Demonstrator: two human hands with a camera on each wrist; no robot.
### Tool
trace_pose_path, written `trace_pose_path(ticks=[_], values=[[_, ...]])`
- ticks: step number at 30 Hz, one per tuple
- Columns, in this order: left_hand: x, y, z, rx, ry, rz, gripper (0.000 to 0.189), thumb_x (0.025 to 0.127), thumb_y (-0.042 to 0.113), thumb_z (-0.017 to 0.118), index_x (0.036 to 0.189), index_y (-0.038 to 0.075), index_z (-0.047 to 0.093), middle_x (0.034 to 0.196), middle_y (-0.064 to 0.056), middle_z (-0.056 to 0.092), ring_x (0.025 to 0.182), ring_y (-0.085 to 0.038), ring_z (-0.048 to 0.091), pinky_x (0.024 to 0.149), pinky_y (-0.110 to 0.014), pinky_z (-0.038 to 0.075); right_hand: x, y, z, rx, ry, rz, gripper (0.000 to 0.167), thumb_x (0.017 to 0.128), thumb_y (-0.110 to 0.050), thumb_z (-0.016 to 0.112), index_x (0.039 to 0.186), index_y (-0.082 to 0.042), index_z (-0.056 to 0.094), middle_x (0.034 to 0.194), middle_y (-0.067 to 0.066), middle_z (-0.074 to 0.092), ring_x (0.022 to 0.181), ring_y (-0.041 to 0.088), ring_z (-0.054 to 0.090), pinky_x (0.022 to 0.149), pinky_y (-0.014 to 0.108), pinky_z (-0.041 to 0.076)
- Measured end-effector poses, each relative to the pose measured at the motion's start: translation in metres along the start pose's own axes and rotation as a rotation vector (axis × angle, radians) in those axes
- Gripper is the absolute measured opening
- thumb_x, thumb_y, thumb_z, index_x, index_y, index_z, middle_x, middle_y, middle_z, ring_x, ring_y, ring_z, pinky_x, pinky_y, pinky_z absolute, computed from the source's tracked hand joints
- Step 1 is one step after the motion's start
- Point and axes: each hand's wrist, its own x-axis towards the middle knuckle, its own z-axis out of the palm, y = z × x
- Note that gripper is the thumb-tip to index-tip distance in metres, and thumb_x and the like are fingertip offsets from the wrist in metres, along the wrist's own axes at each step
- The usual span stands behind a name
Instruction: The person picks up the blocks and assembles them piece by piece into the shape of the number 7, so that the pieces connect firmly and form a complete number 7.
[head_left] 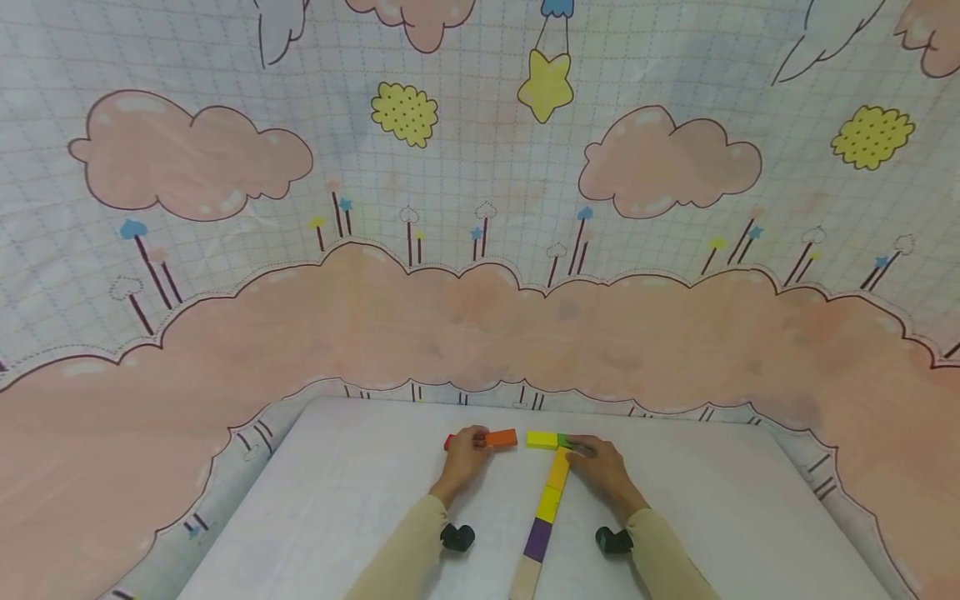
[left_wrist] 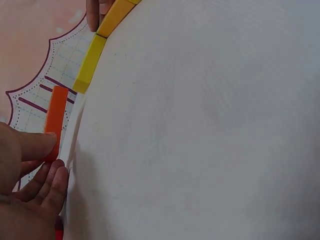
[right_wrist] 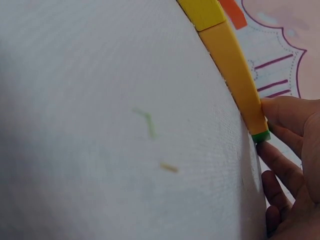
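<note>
Near the far edge of the table, my left hand pinches one end of an orange block between thumb and fingers. A red block shows just beyond that hand, mostly covered by it. Across a small gap to the right lies a yellow block, with a green block against its right end. My right hand holds the green block at its fingertips, and the fingers cover much of it. Close to these fingers is the far end of an amber block.
From the amber block a row runs toward me: a second yellow block, a purple block and a plain wood block. All lie on a white tabletop. Behind it hangs a cloth printed with clouds.
</note>
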Motion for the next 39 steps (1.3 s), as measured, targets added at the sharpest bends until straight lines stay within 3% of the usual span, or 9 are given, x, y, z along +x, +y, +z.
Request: trace_pose_path(ticks=[10,19,27,39], values=[[0.004,0.003,0.006,0.054,-0.001,-0.047,0.028,0.086,-0.001,0.069,0.113,-0.004,0.066,0.106,-0.017,0.066,0.097,-0.026,0.063,0.088,-0.041,0.054,0.0,0.001,-0.002,-0.007,-0.001,-0.025,0.035,0.09,-0.03,0.066,0.124,-0.023,0.068,0.141,0.013,0.055,0.137,0.039,0.041,0.113,0.063,0.027],[0.007,0.003,0.008,0.073,-0.033,-0.056,0.03,0.088,0.001,0.068,0.118,-0.004,0.064,0.109,-0.017,0.066,0.099,-0.025,0.062,0.092,-0.042,0.053,0.001,0.003,0.0,-0.014,-0.001,-0.003,0.035,0.09,-0.031,0.066,0.125,-0.023,0.068,0.141,0.012,0.055,0.135,0.038,0.041,0.112,0.063,0.028],[0.011,0.002,0.014,0.077,-0.012,-0.054,0.028,0.088,0.001,0.067,0.116,-0.003,0.066,0.108,-0.016,0.066,0.097,-0.025,0.061,0.092,-0.044,0.052,0.0,0.003,0.0,-0.019,0.003,-0.003,0.035,0.091,-0.031,0.066,0.125,-0.023,0.067,0.141,0.013,0.053,0.134,0.039,0.041,0.111,0.064,0.028],[0.008,0.01,0.017,0.084,-0.043,-0.129,0.031,0.091,0.006,0.066,0.122,0.003,0.064,0.117,-0.014,0.064,0.107,-0.027,0.059,0.1,-0.045,0.049,-0.002,0.001,0.001,-0.02,0.01,0.009,0.034,0.091,-0.029,0.066,0.125,-0.023,0.067,0.141,0.012,0.054,0.135,0.038,0.041,0.112,0.064,0.027]])
